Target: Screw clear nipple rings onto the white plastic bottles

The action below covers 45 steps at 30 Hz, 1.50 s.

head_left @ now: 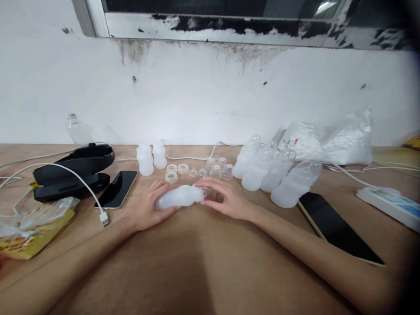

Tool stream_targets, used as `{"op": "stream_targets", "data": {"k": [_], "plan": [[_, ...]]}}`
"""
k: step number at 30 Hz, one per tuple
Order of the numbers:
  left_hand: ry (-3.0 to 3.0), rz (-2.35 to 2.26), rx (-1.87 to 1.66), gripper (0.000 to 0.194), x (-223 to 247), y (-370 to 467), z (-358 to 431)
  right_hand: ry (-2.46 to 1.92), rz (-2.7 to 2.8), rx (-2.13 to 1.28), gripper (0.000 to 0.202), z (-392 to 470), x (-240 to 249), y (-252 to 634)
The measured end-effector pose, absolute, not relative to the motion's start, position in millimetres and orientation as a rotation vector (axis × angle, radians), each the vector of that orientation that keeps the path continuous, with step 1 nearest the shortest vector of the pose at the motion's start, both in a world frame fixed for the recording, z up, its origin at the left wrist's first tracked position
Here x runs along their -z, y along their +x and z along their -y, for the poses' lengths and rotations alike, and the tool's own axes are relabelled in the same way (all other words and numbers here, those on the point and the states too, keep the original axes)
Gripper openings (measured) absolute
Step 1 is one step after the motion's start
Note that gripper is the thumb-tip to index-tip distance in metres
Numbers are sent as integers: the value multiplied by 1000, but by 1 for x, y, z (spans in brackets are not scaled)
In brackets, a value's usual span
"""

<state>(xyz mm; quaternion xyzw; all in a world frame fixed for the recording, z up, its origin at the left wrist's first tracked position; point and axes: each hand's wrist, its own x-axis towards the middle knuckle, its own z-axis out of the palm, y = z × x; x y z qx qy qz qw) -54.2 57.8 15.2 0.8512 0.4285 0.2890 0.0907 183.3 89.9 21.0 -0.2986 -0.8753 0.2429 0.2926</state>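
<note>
A frosted white baby bottle (180,197) lies sideways between my hands, its neck pointing right. My left hand (152,203) is wrapped round the base end. At the neck, the fingers and thumb of my right hand (223,197) close round the collar and a clear nipple (206,192). Just behind are several white collar rings (183,168), small clear nipples (193,171) and clear dome caps (215,171). Two bottles without caps (145,159) stand at the back left. Several capped bottles (288,190) are grouped on the right.
Black phones lie on the left (117,189) and right (337,227). A black headset-like device (75,170), a USB cable (104,217) and a yellow plastic packet (39,236) are at left. Plastic bags (348,142) and a power strip (390,203) are at right, before a white wall (197,96).
</note>
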Motion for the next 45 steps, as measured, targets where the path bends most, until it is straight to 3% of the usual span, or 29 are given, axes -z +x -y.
{"op": "stream_targets", "data": {"k": [2,6,10,13,16,19,24,28,31,35,37,45], "plan": [[2609,-1222,-851,41,-14,-53,-57,-965,2276,-782,33,-87,-18,179],[2706,-1116,-838,42,-13,-50,-55,-1201,2227,-1166,57,-83,-17,176],[2573,-1228,-815,42,-15,-50,-55,-1005,2325,-810,43,-86,-22,183],[2477,-1266,-804,41,-17,-49,-55,-807,2467,-513,53,-87,-22,188],[2541,-1193,-769,40,-17,-49,-54,-851,2461,-476,40,-83,-18,187],[2704,-1155,-793,40,-14,-50,-53,-961,2309,-751,35,-77,-15,179],[3074,-1076,-943,41,-7,-56,-54,-1095,1800,-1552,37,-71,-18,166],[3139,-1075,-989,42,-4,-57,-55,-1110,1741,-1748,38,-75,-29,166],[3006,-1201,-1001,41,-5,-53,-56,-1186,1944,-1447,43,-87,-36,174],[2779,-1349,-1103,40,-6,-49,-56,-1363,2069,-286,43,-110,-30,193],[2714,-1393,-1113,39,-6,-48,-56,-1435,2175,95,46,-120,-22,203],[2479,-1446,-1181,38,-8,-50,-59,-1583,2398,333,36,-123,-11,209]]}}
